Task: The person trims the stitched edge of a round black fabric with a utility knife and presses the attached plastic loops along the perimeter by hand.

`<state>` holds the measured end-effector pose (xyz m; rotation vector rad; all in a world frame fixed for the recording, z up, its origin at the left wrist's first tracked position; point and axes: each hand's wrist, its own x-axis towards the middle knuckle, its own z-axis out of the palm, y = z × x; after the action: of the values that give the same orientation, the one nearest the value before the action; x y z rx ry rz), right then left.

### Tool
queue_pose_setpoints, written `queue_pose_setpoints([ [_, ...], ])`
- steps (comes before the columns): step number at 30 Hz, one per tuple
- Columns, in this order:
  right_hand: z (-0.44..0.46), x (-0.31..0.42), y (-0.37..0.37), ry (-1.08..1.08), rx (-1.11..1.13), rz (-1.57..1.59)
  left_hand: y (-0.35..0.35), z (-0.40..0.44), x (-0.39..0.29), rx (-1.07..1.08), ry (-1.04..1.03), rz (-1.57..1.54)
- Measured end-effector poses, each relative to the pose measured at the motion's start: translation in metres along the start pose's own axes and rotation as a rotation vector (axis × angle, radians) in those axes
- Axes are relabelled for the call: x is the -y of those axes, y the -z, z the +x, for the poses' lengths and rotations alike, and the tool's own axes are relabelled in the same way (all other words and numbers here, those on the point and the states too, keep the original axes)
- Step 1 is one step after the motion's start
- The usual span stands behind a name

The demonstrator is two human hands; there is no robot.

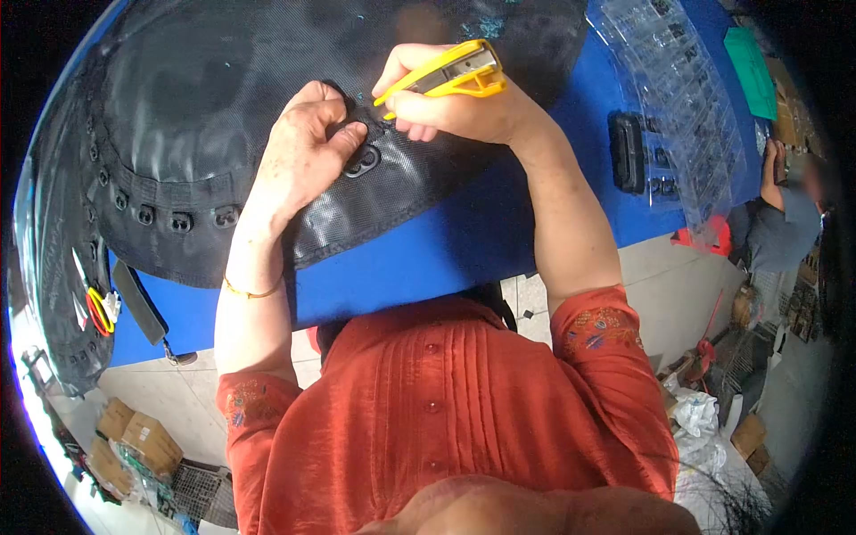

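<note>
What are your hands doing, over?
Right hand: holding yellow snips, tips by the black fabric. Left hand: gripping the fabric close to those tips. Scissors off left, out of the way. Over.

Two hands [312,152], one yellow tool [453,74], one pair of scissors [101,309], one strap [140,305], one bracelet [252,292], one green sheet [751,73], one co-worker [785,227], at least five clips [181,221] and at least three boxes [152,441] show.

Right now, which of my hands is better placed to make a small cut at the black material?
Right, I would say. The right hand holds the yellow snips, their tips close to the black material. The left hand grips the material beside them, so it seems better for steadying.
</note>
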<state>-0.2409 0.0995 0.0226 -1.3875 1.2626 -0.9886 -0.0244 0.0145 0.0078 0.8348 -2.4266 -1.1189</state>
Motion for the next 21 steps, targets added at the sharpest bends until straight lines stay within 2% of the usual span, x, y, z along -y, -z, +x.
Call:
queue_pose_setpoints([
  [9,-0.003,0.002,0.002,-0.045,-0.043,-0.016,0.001,0.002,-0.003,0.004,0.013,0.025],
  [15,-0.008,0.016,0.012,-0.248,0.088,-0.05,-0.001,0.002,-0.002,-0.015,-0.009,0.005],
  [18,-0.007,0.012,0.014,-0.267,0.106,-0.008,-0.001,0.001,-0.003,-0.019,0.009,-0.064],
  [21,-0.007,0.01,0.014,-0.144,0.016,-0.029,-0.002,0.0,0.0,-0.017,-0.028,-0.105],
])
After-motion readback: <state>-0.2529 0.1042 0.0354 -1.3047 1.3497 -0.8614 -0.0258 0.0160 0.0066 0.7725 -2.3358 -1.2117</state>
